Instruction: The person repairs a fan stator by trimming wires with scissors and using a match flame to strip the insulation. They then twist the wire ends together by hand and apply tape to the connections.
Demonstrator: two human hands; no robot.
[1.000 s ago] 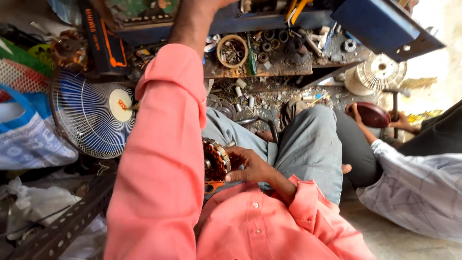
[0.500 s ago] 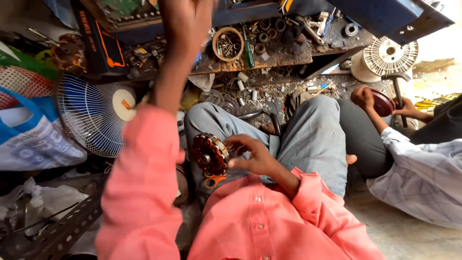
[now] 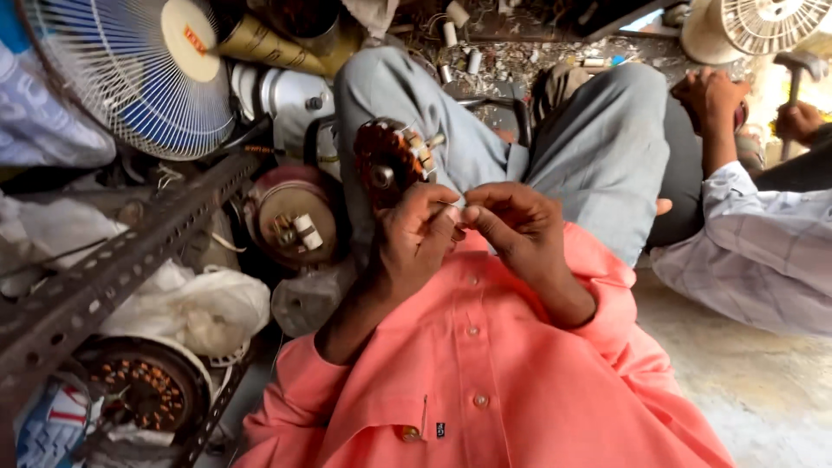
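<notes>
The left hand [image 3: 416, 238] is curled in front of the pink shirt [image 3: 485, 373], and its fingers pinch something too small to make out. The right hand [image 3: 511, 225] is just beside it, and the fingertips of both hands meet in the middle. I cannot tell what the right hand holds, or if it holds anything. Right above the left hand sits a round motor part [image 3: 390, 160] wound with brown wire. It rests on the lap, against the grey trousers [image 3: 598, 147], and looks to be touching the left hand's knuckles. To the left of the lap lies a round metal motor case [image 3: 286, 217] with small white pieces on it. Past that stands a fan [image 3: 139, 78] with a blue and white wire cage. A long metal bar with holes [image 3: 113, 269] runs slantwise under the fan, and a white plastic bag [image 3: 204, 308] lies near it. On the far right another person's hand [image 3: 715, 95] shows, with a pale checked sleeve [image 3: 763, 251] below it, and a hammer [image 3: 797, 69] is close by.
</notes>
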